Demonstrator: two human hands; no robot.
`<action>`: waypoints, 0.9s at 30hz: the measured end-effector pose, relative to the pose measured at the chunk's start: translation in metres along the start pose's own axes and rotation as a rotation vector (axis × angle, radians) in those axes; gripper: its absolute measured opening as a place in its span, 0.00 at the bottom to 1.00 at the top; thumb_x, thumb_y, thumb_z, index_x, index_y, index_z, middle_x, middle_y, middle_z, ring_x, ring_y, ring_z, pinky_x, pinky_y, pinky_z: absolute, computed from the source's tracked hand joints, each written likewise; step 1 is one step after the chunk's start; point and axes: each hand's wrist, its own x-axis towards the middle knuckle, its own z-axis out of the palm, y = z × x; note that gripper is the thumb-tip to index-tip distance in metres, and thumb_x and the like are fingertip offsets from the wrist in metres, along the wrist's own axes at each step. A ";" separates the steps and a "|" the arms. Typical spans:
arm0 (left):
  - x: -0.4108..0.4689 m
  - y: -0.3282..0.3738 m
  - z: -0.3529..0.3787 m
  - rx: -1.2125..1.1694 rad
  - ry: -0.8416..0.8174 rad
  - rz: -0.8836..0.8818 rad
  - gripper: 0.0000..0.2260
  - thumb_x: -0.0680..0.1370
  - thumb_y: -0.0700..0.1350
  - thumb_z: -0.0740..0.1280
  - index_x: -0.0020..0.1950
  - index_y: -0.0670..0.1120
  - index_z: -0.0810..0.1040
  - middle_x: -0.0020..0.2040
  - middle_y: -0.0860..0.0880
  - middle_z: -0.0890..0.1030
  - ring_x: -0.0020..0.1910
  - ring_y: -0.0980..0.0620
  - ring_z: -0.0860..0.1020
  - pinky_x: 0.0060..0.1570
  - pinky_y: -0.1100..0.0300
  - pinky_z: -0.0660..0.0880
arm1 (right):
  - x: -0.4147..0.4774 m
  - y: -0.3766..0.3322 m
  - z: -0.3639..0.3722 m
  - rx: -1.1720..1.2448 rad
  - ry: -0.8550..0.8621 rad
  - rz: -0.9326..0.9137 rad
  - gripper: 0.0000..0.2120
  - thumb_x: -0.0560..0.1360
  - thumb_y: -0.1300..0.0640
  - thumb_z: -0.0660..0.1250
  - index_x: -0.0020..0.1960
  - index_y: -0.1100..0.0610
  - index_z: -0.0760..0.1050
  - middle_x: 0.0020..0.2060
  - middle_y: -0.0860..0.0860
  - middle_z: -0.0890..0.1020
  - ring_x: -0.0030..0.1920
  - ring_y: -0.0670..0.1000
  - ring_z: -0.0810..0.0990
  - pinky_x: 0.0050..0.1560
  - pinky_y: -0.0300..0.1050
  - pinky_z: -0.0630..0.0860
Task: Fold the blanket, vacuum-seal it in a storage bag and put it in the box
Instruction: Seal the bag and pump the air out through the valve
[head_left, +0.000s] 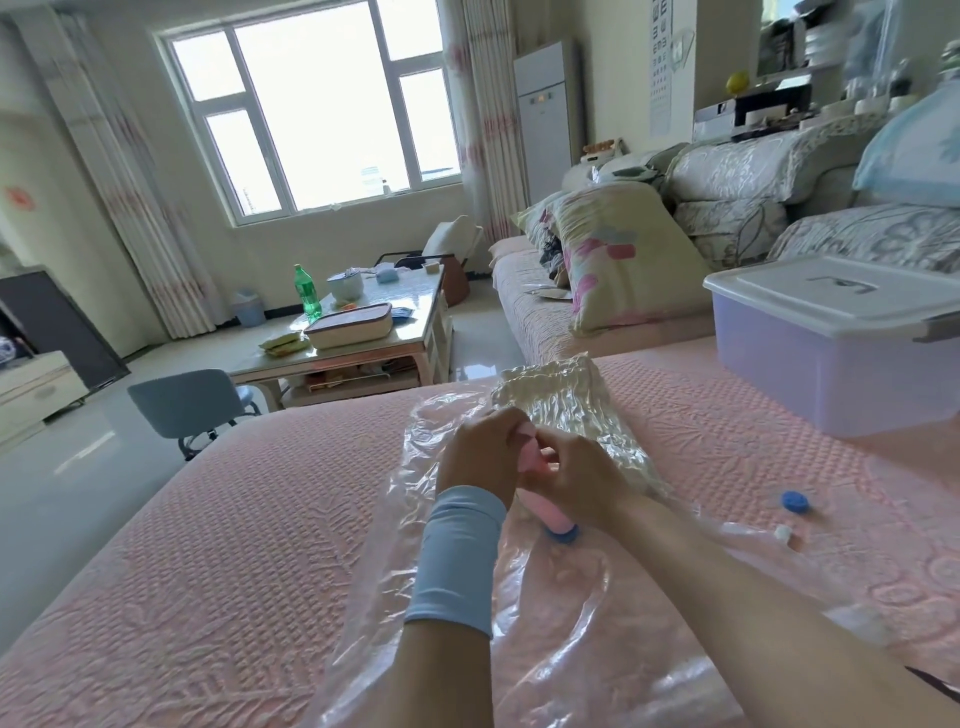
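A dark screen (52, 322) stands on the floor at far left, with a blue-grey chair (182, 402) nearer the bed (234, 519). Beyond the chair is a low bench (410, 332) that carries a green bottle (306, 293) and a white bowl (345, 286). A wide window (311, 104) fills the wall behind it.

A pink quilted cover lies over the bed. On it, in the middle, lies the clear bag (395, 519), its slack plastic wrinkled and spread toward the near edge. The cream blanket (566, 400) is inside the bag's far end, pressed into a tight, ridged block.

The left hand (480, 452), with a pale blue sleeve (457, 556) on its forearm, has its fingers curled round the upper part of a pink pump (545, 512). The right hand (571, 473) grasps the pump from the other side, fingers also clenched on it. The two hands touch. The pump stands tilted on the bag, its lower end on a blue valve (562, 535).

Right of the bag, a blue cap (796, 503) and a small white piece (782, 533) lie on the bed, near each other. Farther back on the right, the box (810, 384) sits on the bed, translucent lilac, with its white lid (779, 291) on. A sofa (535, 312) with a floral pillow (618, 249) stands behind it.
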 end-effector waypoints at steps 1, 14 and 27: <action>0.001 0.001 -0.004 -0.012 0.018 0.019 0.06 0.79 0.47 0.63 0.46 0.49 0.79 0.39 0.50 0.78 0.38 0.46 0.77 0.38 0.61 0.68 | 0.000 0.000 -0.001 0.004 -0.001 -0.006 0.20 0.69 0.43 0.75 0.59 0.45 0.79 0.49 0.41 0.86 0.52 0.44 0.83 0.50 0.45 0.80; -0.001 0.030 -0.083 -0.073 0.613 0.226 0.08 0.80 0.47 0.63 0.48 0.48 0.81 0.42 0.54 0.81 0.41 0.51 0.79 0.41 0.61 0.76 | -0.004 -0.001 0.003 0.003 -0.022 -0.019 0.23 0.70 0.46 0.77 0.63 0.48 0.78 0.54 0.42 0.85 0.54 0.45 0.83 0.57 0.47 0.80; -0.006 0.004 0.003 0.020 0.064 0.060 0.05 0.78 0.41 0.63 0.50 0.47 0.78 0.45 0.46 0.80 0.44 0.43 0.78 0.43 0.55 0.76 | -0.008 -0.009 0.001 0.026 0.017 0.033 0.22 0.68 0.36 0.66 0.58 0.45 0.79 0.47 0.42 0.86 0.51 0.43 0.84 0.52 0.50 0.81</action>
